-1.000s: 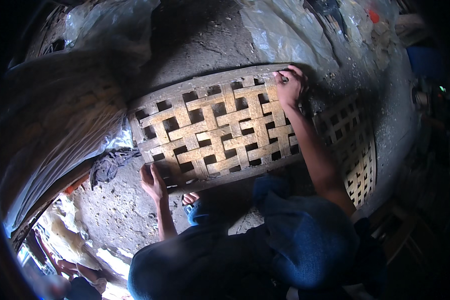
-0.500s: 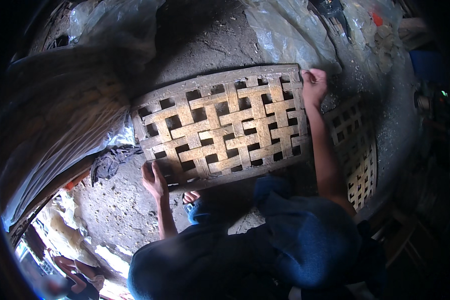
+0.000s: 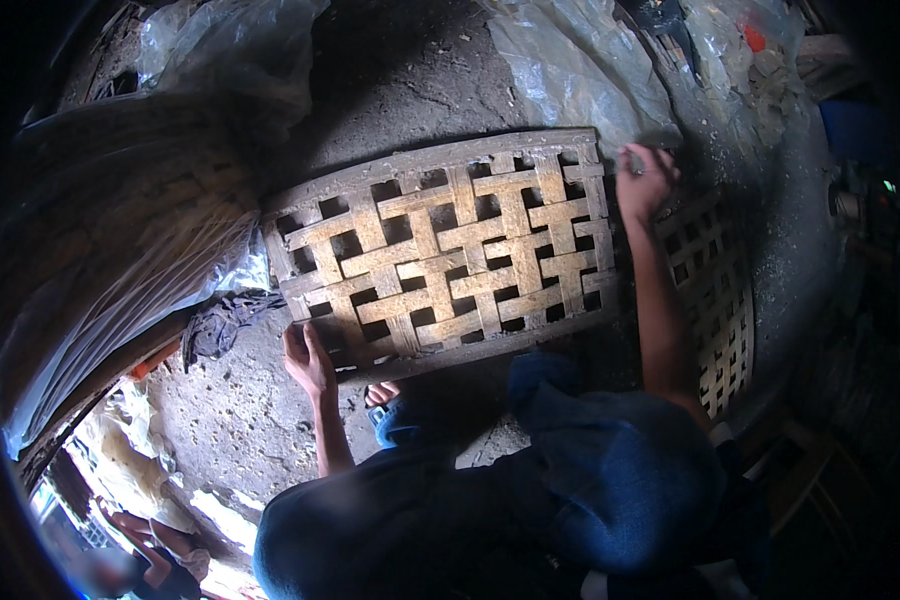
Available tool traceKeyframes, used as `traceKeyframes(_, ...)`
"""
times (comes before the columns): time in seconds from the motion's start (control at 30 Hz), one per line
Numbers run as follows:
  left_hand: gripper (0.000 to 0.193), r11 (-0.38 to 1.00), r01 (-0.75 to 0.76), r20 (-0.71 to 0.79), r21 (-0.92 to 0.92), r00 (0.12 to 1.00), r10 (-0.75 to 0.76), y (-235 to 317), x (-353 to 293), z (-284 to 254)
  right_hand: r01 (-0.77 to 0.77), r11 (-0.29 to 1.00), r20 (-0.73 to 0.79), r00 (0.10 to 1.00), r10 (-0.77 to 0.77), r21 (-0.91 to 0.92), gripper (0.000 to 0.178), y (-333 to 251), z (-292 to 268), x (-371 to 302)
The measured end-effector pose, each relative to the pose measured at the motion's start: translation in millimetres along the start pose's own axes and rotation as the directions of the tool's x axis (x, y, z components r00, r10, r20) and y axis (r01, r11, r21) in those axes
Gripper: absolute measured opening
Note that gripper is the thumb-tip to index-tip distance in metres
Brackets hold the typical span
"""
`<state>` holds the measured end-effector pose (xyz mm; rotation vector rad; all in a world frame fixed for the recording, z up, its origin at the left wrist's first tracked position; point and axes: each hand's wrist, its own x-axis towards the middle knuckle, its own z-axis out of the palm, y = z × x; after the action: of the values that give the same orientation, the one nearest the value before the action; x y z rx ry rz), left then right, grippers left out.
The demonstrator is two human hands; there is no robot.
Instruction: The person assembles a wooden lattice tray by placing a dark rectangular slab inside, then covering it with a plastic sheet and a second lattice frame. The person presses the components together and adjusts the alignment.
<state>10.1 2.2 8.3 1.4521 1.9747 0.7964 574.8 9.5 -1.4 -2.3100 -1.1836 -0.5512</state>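
We cannot tell what the right hand (image 3: pixel 646 182) pinches at the far corner of the woven bamboo panel (image 3: pixel 440 250); the object between its fingers is too small to make out. The left hand (image 3: pixel 308 360) covers the panel's near corner, so we cannot see its fingertips or the edge under them. A second lattice panel (image 3: pixel 720 300) lies partly behind the right forearm, its lower end hidden by the blue trousers (image 3: pixel 610 480). The foot (image 3: pixel 380 395) shows only its toes. A blurred person (image 3: pixel 130 560) sits at the lower left, cut off by the dark rim. The right margin is too dark for us to read.
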Motion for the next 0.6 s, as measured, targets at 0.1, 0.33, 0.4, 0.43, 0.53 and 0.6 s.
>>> traceKeyframes(0.1,0.032,1.000,0.007,0.013,-0.024,1.000,-0.006,1.4,-0.8,1.8,0.035,0.990,0.108,0.993,-0.050,0.136,0.028,-40.6,8.1,-14.7)
traceKeyframes(0.33,0.033,0.999,0.013,0.036,-0.032,0.999,-0.012,-8.8,0.3,-1.5,-0.210,0.954,0.191,0.967,0.170,0.214,0.043,-62.9,34.3,-31.2)
traceKeyframes(0.4,0.033,1.000,0.012,0.038,-0.020,0.999,-0.011,-6.7,1.1,-0.3,-0.144,0.967,0.140,0.983,0.116,0.212,0.047,-57.3,36.7,-34.5)
traceKeyframes(0.43,0.033,1.000,0.007,0.031,-0.029,1.000,-0.006,-6.1,2.3,1.3,-0.156,0.965,0.142,0.982,0.128,0.209,0.047,-55.1,38.8,-36.1)
traceKeyframes(0.53,0.034,1.000,-0.015,-0.033,-0.011,0.999,0.015,-2.8,-0.4,-0.7,-0.147,0.982,0.137,0.982,0.131,0.116,0.048,-71.6,41.4,-39.9)
traceKeyframes(0.6,0.034,1.000,-0.017,-0.032,0.005,0.999,0.017,-1.9,-0.9,-1.3,-0.194,0.973,0.154,0.973,0.173,0.127,0.046,-72.4,44.7,-41.0)
